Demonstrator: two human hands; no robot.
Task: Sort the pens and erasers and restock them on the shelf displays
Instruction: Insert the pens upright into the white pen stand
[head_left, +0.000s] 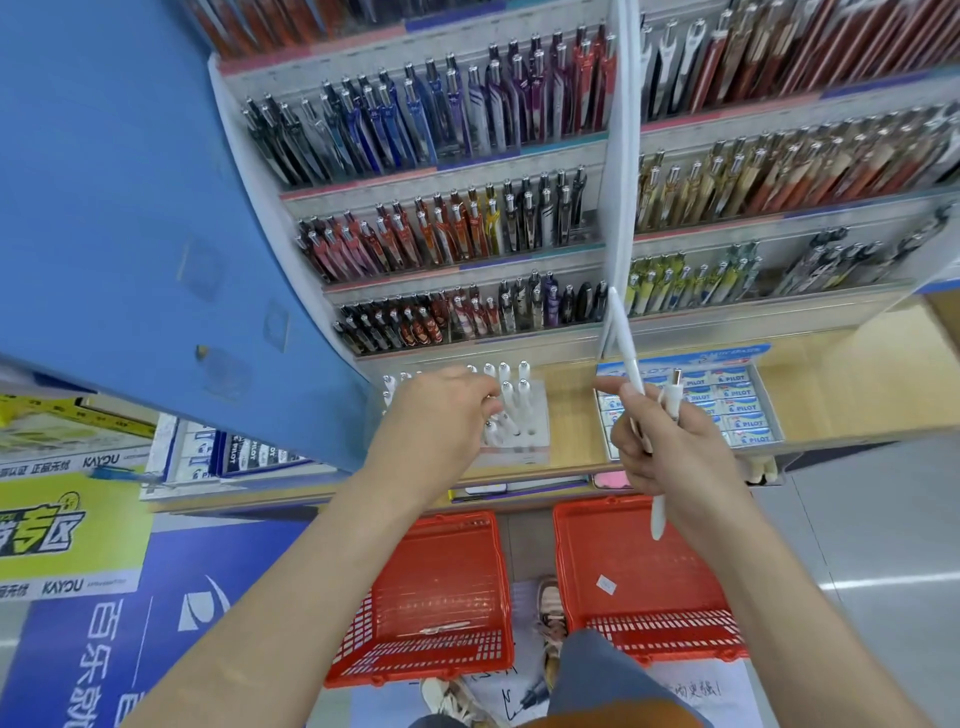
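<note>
My right hand (662, 447) grips a few white pens (658, 512) in a loose bundle, their ends sticking out above and below the fist, over the shelf edge. My left hand (441, 415) reaches over a white pen stand (532, 415) on the wooden shelf, fingers curled at the white pens (514, 395) standing in its holes; whether it pinches one is hidden. To the right sits a box of Pilot erasers (737, 405). Two red baskets (441, 597) (649, 577) stand on the floor below; the left one holds a single pen (441, 630).
Tiered racks of coloured pens (441, 228) fill the shelves above, split by a white divider (621, 182). A blue panel (130, 208) stands at the left. More Pilot boxes (249, 457) lie on the lower left shelf. My shoes (550, 613) are between the baskets.
</note>
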